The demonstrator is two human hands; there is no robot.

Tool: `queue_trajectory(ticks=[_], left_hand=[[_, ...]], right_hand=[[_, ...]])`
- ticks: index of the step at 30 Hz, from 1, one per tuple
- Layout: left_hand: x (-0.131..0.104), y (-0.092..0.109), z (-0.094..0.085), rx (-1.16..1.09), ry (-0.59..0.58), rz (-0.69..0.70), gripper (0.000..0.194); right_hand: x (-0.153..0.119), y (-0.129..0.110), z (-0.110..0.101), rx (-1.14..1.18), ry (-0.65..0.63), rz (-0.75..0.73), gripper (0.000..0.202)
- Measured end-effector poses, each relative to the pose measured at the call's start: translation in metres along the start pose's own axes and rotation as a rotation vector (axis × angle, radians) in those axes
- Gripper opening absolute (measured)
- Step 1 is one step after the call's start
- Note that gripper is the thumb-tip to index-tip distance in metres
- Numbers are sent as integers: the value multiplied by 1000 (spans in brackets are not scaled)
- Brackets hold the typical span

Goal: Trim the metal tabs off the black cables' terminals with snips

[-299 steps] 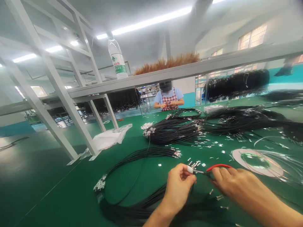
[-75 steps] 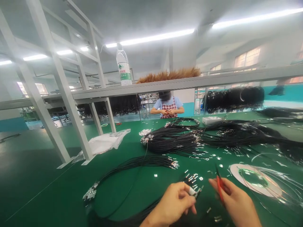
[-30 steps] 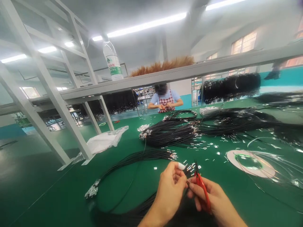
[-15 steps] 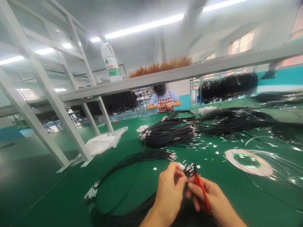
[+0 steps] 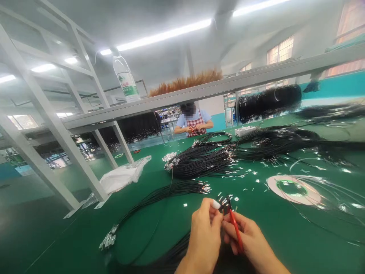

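Observation:
My left hand (image 5: pixel 203 232) is closed in a pinch around the end of a black cable bundle (image 5: pixel 171 253), with a white cover on one fingertip. Stripped, light-coloured wire ends poke out past its fingers. Red-handled cutters (image 5: pixel 236 230) are held in my right hand (image 5: pixel 246 238), their dark tips pointing up beside the wire ends. The fingertips of both hands meet at the wires; the exact contact is too small to make out. A separate bundle of black cables (image 5: pixel 159 194) curves over the green table just beyond, with metal connectors (image 5: pixel 108 239) at its left end.
Larger piles of black cable (image 5: pixel 199 161) lie farther back among small scraps. A white-and-green reel (image 5: pixel 295 190) with clear strands lies at right. Plastic bags (image 5: pixel 122 175) sit by the metal rack (image 5: pixel 65 152) at left. A co-worker (image 5: pixel 195 121) sits across the table.
My view has shifted slightly, so the scene sits farther left. The cutters have turned more upright beside the wire ends, and both hands stay together at the bundle.

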State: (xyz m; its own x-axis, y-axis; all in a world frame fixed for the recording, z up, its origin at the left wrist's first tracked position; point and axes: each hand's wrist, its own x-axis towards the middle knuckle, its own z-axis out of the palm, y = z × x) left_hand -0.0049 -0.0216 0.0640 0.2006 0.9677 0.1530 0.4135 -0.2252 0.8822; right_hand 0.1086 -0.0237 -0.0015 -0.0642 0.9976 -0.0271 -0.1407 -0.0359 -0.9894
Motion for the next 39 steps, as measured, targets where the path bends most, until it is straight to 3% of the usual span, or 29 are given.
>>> queue_trajectory(ticks=[7, 9, 11, 15, 19, 25, 39], left_hand=[[5, -18, 3, 63, 2, 93, 12], [8, -22, 1, 68, 30, 81, 11], [11, -24, -1, 53, 51, 50, 10], [13, -25, -4, 25, 83, 37, 13], [13, -24, -4, 8, 104, 58, 16], [12, -25, -1, 11, 101, 58, 13], [10, -28, 2, -7, 97, 84, 14]], right_hand=[[2, 3, -6, -144, 19, -21, 38], [2, 1, -11, -273, 56, -87, 34], [2, 1, -21, -594, 144, -256, 29], [3, -3, -42, -1346, 321, -767, 24], [0, -12, -56, -1671, 343, -1048, 26], [1, -14, -63, -1791, 321, -1112, 17], [5, -19, -63, -1880, 304, -1148, 18]])
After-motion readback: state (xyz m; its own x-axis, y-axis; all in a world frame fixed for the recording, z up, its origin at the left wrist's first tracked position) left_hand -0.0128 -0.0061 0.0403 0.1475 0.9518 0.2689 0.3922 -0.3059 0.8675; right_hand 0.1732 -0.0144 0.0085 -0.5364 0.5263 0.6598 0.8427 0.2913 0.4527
